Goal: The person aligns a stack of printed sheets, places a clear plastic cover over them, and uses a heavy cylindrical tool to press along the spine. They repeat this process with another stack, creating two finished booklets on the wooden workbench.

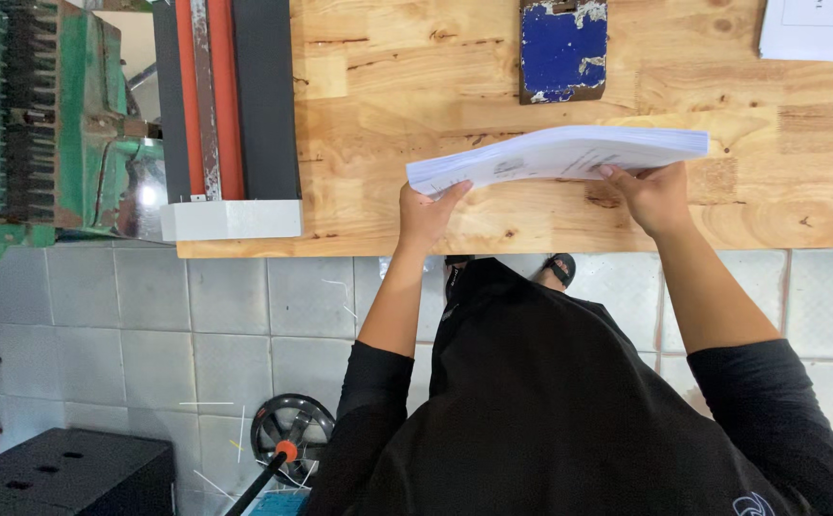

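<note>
— What is the scene showing?

— A pale wooden worktop [388, 115] is running above a grey tiled floor [235, 325], seen from overhead. A person in black long sleeves is standing at the worktop's near edge, lifting a thick stack of white printed paper [560, 153] just above the wood, towards the middle of the worktop.

— How are the hands sitting on it?

— The left hand [428, 212] is grasping the stack's left end, thumb lying over the top sheet and fingers tucked underneath. The right hand [653, 196] is gripping the stack's near long edge towards its right end, fingers curling under it. The stack is tilting slightly, its left end lower than the right.

— What else is lying around?

— A worn blue clipboard [562, 48] is resting near the worktop's far edge, behind the stack and well apart from it. A white sheet [818, 29] is showing at the far right corner. At the worktop's left end, a machine with red rollers and a grey housing [225, 124] is sitting, and a green metal machine [24, 115] is standing beyond it. Down on the floor, a black box [63, 473] and a small black wheel [290, 430] are lying near the person's left side, and a sandalled foot [560, 269] is peeking out under the worktop's edge.
</note>
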